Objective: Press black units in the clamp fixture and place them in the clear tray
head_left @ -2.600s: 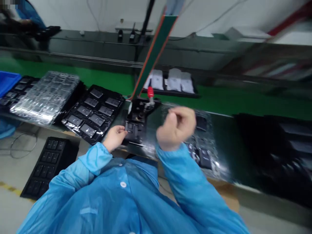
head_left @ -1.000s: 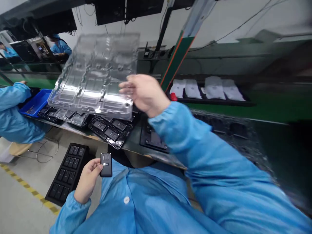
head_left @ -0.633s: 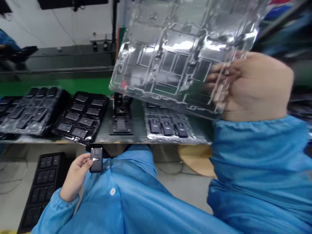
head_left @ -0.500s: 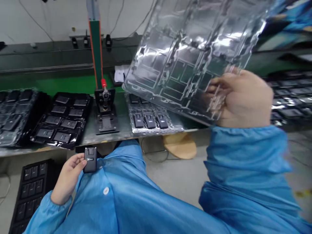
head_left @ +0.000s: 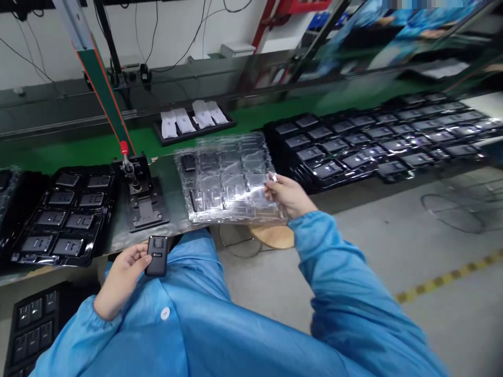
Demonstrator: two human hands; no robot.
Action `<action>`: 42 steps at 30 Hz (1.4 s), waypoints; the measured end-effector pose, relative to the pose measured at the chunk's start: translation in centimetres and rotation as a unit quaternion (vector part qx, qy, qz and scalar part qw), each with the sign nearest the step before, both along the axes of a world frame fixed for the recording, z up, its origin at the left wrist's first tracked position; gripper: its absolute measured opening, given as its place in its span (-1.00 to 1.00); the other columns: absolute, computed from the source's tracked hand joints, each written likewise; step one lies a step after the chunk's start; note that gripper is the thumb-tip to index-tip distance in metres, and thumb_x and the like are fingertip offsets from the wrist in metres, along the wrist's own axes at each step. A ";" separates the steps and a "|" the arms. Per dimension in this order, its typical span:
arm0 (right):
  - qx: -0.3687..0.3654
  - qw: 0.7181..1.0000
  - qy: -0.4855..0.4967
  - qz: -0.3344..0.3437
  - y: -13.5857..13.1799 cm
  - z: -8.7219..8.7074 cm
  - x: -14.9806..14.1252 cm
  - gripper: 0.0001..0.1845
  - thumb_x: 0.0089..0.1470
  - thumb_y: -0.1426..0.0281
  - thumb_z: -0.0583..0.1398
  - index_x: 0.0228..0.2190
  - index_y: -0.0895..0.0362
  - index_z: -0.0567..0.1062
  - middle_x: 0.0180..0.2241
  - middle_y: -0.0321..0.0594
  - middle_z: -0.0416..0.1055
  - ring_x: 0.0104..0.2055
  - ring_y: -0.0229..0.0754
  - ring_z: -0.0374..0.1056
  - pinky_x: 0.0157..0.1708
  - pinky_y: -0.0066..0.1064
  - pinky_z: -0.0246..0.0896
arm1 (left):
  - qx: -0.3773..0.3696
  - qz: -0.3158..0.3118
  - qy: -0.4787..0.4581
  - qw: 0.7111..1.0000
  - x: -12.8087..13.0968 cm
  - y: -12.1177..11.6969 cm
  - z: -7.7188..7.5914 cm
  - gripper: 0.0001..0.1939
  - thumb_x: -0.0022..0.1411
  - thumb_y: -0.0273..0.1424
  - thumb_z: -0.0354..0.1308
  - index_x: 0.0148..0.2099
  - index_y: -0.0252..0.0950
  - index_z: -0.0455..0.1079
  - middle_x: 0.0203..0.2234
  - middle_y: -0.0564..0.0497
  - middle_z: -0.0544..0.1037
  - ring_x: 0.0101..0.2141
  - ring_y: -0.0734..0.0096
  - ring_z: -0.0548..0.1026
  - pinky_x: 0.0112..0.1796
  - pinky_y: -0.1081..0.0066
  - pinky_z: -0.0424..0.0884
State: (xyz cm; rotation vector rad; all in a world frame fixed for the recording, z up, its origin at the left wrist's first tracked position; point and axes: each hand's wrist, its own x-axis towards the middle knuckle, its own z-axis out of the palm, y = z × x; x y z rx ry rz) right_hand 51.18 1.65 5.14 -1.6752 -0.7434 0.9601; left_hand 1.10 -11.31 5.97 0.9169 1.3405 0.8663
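My left hand point(head_left: 120, 277) is closed on a small black device point(head_left: 156, 255) with a white label, held near my chest below the bench edge. My right hand point(head_left: 286, 195) pinches the right edge of a clear plastic tray point(head_left: 226, 178), which lies flat on the bench over a tray of black devices. Both arms are in blue sleeves. A black clamp fixture point(head_left: 141, 196) with a red-tipped lever point(head_left: 124, 148) stands just left of the clear tray.
Black trays of devices sit at the left point(head_left: 58, 217) and in a long row at the right point(head_left: 377, 139). A tray of white pouches point(head_left: 192, 118) lies on the green belt behind. Another black tray point(head_left: 33, 324) rests low at my left. A round stool point(head_left: 273, 236) is under the bench.
My right hand carried the clear tray from the left stack, across and overhead, and has set it down flat on the bench at the right. My left hand keeps the black device.
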 end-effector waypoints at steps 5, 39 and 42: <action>-0.033 0.997 -0.054 0.046 3.5 -3.7 -1.4 -0.63 0.14 0.43 0.34 0.00 0.24 0.58 -0.45 -0.19 0.54 -0.55 -0.25 0.34 -0.52 -0.43 0.28 | 0.006 0.001 -0.005 1.000 2.1 1.2 0.2 -0.52 0.04 -0.10 0.51 -0.07 -0.29 0.62 -0.27 -0.06 0.67 -0.22 0.24 0.59 -0.14 0.34 0.50; 0.087 0.950 -0.271 0.129 3.6 -2.9 -6.0 -0.51 0.24 0.05 0.24 -0.01 0.14 0.60 -0.15 -0.02 0.58 -0.13 0.03 0.50 0.02 -0.09 0.44 | 0.025 0.011 -0.056 0.998 13.9 14.0 -0.4 -0.63 -0.01 -0.19 0.44 -0.18 -0.30 0.59 -0.39 0.01 0.62 -0.44 0.47 0.43 -0.40 0.47 0.31; 0.042 0.959 -0.067 0.270 1.2 -1.5 -10.5 -0.54 0.19 0.05 0.30 -0.01 0.08 0.57 -0.24 -0.18 0.61 -0.35 -0.15 0.48 -0.29 -0.29 0.44 | 0.030 0.010 -0.072 0.997 15.3 14.7 -0.6 -0.61 0.00 -0.20 0.44 -0.16 -0.31 0.58 -0.37 0.00 0.64 -0.43 0.47 0.45 -0.39 0.47 0.32</action>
